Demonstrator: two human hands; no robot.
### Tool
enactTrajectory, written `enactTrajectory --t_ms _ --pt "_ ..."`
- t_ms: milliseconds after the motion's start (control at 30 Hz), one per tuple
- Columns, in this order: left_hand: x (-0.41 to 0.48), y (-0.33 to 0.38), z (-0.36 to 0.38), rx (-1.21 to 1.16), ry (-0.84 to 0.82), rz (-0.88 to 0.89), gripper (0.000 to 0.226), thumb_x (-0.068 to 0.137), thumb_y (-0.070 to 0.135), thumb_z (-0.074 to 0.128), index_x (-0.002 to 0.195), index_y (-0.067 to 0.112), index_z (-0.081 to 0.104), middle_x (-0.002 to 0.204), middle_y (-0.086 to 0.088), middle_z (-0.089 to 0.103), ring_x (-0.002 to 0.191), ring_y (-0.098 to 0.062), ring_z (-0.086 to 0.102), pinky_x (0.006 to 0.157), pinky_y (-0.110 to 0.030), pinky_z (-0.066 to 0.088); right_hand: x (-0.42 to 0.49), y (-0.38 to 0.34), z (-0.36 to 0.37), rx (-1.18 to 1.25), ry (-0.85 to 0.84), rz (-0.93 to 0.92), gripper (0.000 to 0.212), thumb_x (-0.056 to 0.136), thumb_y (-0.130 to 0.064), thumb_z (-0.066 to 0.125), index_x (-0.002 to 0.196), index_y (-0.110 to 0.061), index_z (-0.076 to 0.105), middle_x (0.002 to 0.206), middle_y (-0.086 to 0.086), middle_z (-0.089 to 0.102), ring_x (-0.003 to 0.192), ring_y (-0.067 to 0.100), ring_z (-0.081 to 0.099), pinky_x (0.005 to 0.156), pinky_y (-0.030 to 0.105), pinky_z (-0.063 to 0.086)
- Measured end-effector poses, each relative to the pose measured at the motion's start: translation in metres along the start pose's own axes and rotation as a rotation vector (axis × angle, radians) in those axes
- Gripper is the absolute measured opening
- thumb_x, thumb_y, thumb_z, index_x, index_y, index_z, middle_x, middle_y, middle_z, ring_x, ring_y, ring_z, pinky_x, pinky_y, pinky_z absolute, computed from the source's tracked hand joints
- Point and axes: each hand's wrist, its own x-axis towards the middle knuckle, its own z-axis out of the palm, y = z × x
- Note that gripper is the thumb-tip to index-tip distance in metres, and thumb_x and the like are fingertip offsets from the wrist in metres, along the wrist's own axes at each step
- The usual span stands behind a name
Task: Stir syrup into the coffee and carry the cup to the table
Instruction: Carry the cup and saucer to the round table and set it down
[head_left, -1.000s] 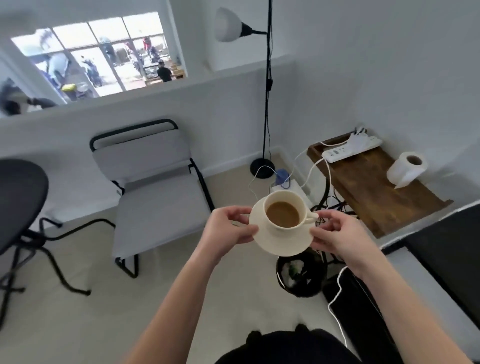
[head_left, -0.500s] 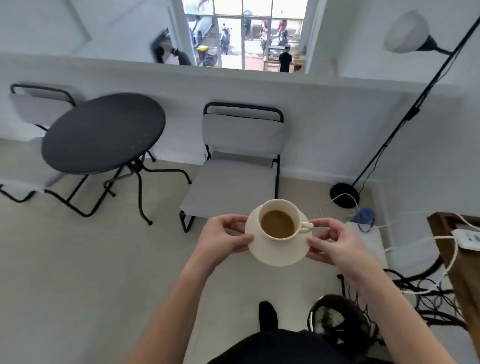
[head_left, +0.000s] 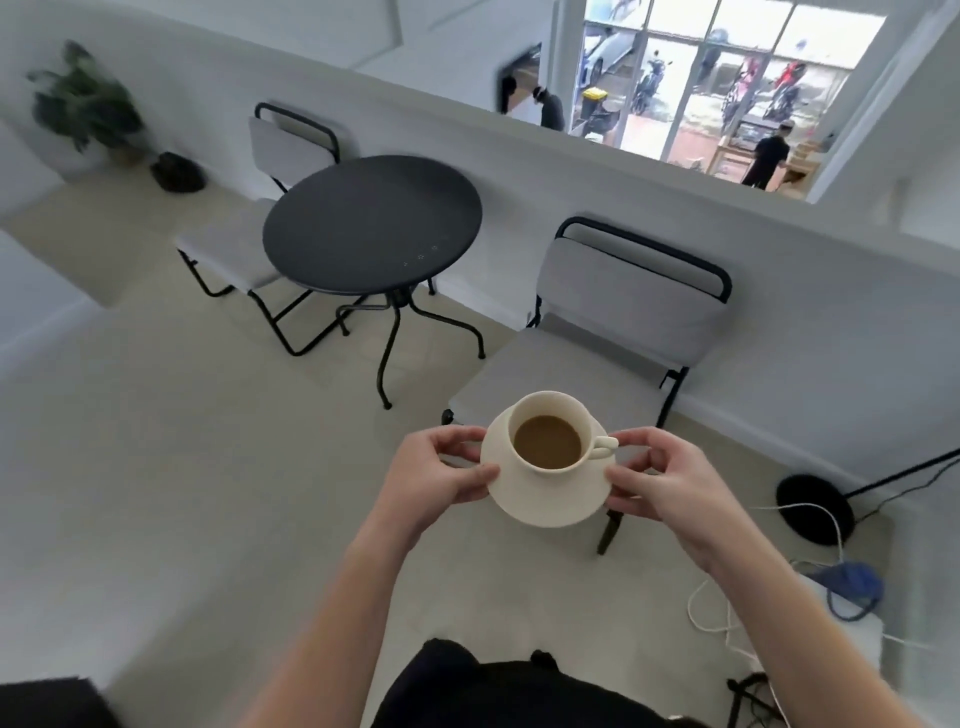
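Note:
A cream cup (head_left: 551, 435) of light brown coffee stands on a cream saucer (head_left: 545, 501), held in the air in front of me. My left hand (head_left: 435, 475) pinches the saucer's left rim and my right hand (head_left: 660, 480) pinches its right rim, just below the cup's handle. The round black table (head_left: 371, 223) stands further ahead and to the left, its top bare.
A grey chair with a black frame (head_left: 613, 332) stands right behind the cup, against the low white wall. Another grey chair (head_left: 244, 244) sits behind the table. A lamp base (head_left: 813, 506) and white cables (head_left: 727, 618) lie on the floor at right. A potted plant (head_left: 85, 109) is at far left.
The view has swung further left: the black table and chairs have shifted right toward the centre, and the wooden shelf has left the frame. Both hands keep the same hold on the saucer.

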Motion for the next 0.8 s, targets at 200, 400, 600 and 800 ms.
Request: enactTrajectory --t_ms 200,400,600,800 --pt "0.027 0.008 -0.044 -0.031 0.077 -0.003 0.039 0.085 -0.003 0.092 0.121 0.011 0.084 0.095 -0.007 0.076 0.076 -0.021 0.082 0.076 -0.03 0.071 0.045 -0.029 0.038 -0.044 -0.078 -0.006 0.027 0.096 0.007 0.073 0.118 -0.008 0.074 0.085 0.014 0.061 0.074 0.021 0.074 0.074 0.034 0.069" --pt "0.068 0.025 -0.101 -0.067 0.091 -0.001 0.039 0.085 -0.004 0.092 0.12 0.01 0.083 0.086 0.0 0.08 0.079 -0.023 0.084 0.076 -0.032 0.071 0.088 -0.059 0.093 -0.05 -0.091 -0.023 0.026 0.096 0.007 0.073 0.117 -0.008 0.073 0.087 0.016 0.063 0.07 0.019 0.076 0.072 0.034 0.069" --pt "0.112 0.048 -0.173 -0.057 0.093 0.015 0.038 0.085 -0.005 0.091 0.12 0.01 0.083 0.09 -0.005 0.079 0.08 -0.025 0.084 0.075 -0.033 0.072 0.13 -0.092 0.159 -0.036 -0.084 -0.039 0.024 0.096 0.007 0.073 0.116 -0.008 0.073 0.09 0.02 0.064 0.071 0.021 0.076 0.072 0.036 0.069" --pt "0.156 0.064 -0.242 -0.024 0.093 0.023 0.039 0.086 -0.004 0.091 0.122 0.009 0.082 0.094 -0.008 0.077 0.081 -0.024 0.084 0.079 -0.037 0.072 0.172 -0.118 0.224 -0.031 -0.083 -0.042 0.025 0.096 0.007 0.073 0.116 -0.008 0.074 0.093 0.022 0.064 0.069 0.02 0.077 0.069 0.032 0.069"
